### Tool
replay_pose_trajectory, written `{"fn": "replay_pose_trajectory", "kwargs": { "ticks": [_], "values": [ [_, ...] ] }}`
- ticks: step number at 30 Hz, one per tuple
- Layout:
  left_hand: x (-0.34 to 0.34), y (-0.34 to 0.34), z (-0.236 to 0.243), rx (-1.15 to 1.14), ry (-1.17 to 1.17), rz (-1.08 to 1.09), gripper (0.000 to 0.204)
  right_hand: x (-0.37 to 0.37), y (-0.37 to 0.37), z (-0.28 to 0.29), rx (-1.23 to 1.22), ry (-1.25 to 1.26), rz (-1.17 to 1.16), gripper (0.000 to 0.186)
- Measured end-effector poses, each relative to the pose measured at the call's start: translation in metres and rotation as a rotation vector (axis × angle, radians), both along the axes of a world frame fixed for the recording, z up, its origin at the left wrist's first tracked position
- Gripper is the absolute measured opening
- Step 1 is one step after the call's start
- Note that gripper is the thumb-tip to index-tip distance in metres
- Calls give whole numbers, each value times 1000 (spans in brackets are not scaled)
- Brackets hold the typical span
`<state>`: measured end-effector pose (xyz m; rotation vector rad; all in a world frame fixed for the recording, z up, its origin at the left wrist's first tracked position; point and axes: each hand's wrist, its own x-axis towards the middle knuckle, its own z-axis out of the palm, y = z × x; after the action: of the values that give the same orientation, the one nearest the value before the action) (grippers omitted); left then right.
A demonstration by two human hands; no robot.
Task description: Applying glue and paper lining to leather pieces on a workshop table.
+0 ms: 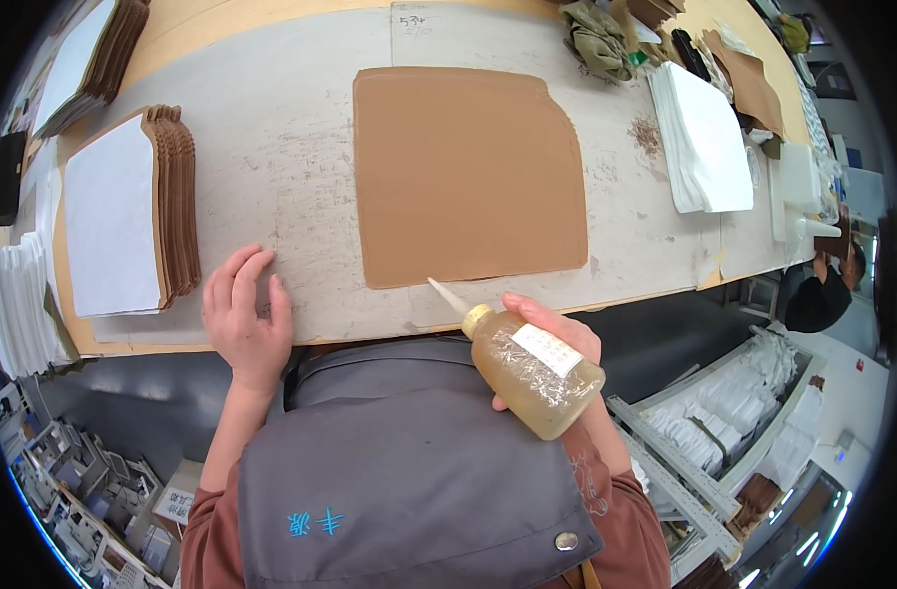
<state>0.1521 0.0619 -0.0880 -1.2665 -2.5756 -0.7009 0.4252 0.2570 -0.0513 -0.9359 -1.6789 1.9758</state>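
Note:
A flat brown leather-like panel [468, 177] lies on the grey table covering, its upper right corner cut in a curve. My right hand [566, 334] is wrapped round a translucent squeeze bottle [537, 378] of amber liquid with a pale label. The bottle leans, and its tapered nozzle [451, 295] points at the panel's near edge; whether the tip touches is hard to tell. Resting on the table's near edge, left of the panel, my left hand [247, 304] has its fingers apart and holds nothing.
Left of my left hand stands a stack of brown pieces topped with white paper [112, 216]. Another stack [80, 59] is farther back. White sheets [702, 137] lie at the right, near a crumpled green cloth [598, 39]. A white rack [723, 432] stands beyond the table's right front edge.

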Motion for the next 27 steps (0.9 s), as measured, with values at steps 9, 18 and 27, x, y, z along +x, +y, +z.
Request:
{"fn": "replay_pose_trajectory", "kwargs": {
  "ticks": [9, 18, 27],
  "values": [
    [3, 3, -1, -10, -1, -1, 24, 34, 6, -16, 376, 110, -48, 83],
    [3, 2, -4, -18, 6, -19, 24, 65, 25, -10, 516, 74, -87, 96],
    [2, 2, -4, 4, 50, -10, 25, 96, 48, -21, 611, 66, -294, 99]
  ]
}}
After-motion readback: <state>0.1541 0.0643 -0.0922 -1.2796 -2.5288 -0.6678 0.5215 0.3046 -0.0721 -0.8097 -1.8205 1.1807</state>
